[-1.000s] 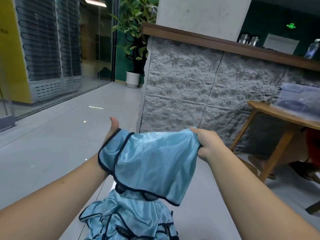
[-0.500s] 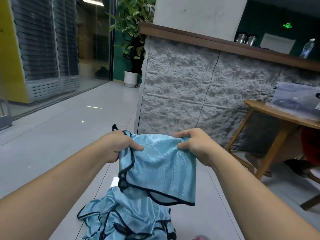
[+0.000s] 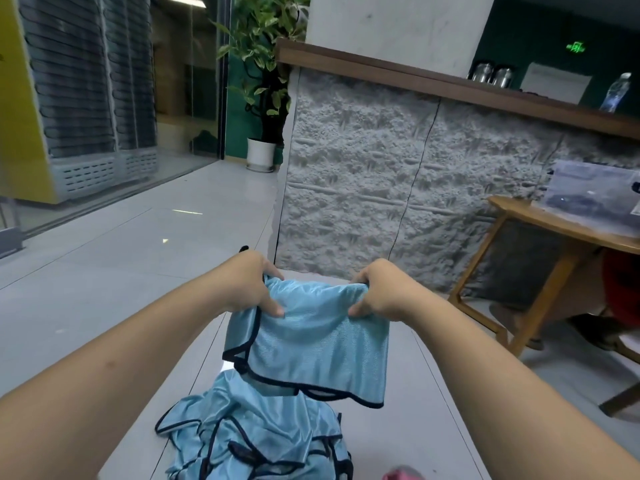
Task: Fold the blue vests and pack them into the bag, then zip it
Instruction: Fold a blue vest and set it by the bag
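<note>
Head view: we pinch the blue vest with left hand and right hand, should square edges before packing.

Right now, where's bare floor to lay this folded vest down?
Bare floor lies left of the left hand, out to the glass wall. Another strip runs right of the vest pile, up to the wooden table's legs. Straight below the held vest the pile crowds it, with a pink thing at the bottom edge.
</note>
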{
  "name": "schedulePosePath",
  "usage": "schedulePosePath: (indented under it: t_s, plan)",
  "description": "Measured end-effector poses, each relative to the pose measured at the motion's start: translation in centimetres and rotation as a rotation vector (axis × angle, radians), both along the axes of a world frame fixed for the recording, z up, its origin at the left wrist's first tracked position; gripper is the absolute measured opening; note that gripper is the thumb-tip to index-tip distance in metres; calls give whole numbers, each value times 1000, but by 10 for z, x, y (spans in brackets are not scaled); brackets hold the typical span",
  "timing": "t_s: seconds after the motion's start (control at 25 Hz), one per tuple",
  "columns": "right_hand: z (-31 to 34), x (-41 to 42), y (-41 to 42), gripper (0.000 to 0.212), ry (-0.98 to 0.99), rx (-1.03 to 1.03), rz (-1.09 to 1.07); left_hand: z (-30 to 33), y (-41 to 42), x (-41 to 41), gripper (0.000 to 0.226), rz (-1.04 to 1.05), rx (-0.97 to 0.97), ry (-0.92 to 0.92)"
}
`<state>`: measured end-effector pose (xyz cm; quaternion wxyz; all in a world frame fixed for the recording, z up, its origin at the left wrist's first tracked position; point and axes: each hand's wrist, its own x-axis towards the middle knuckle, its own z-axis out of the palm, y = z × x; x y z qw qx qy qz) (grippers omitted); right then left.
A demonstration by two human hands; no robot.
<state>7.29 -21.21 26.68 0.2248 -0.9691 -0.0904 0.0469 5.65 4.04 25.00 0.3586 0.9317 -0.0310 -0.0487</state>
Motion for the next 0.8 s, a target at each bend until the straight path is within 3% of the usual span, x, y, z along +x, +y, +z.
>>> schedulePosePath:
  t_s: [0.04,0.2,0.32,0.4,0.48,0.64,0.8]
  plan:
    - [-1,0,1,11,-23,-38,9,-2,-1,0,59,-14,88,25]
    - [-14,-7,-7,21,32,31,-23,-14,-6,1,32,11,249,19]
    - [-31,-14,-23,5,144,414,-14,-23,12,6,26,15,-1,-3]
    - [-45,-22,-30,24,189,691,-25,-25,24,-2,23,-57,-260,74]
    - [-60,-31,-31,24,197,873,-73,-34,32,-10,38,-118,-360,152]
    - [-95,-50,-20,17,222,1031,-203,-63,36,-22,35,-106,-448,148]
    - [-151,-69,-5,15,217,1043,-278,-111,36,-41,19,-28,-534,210]
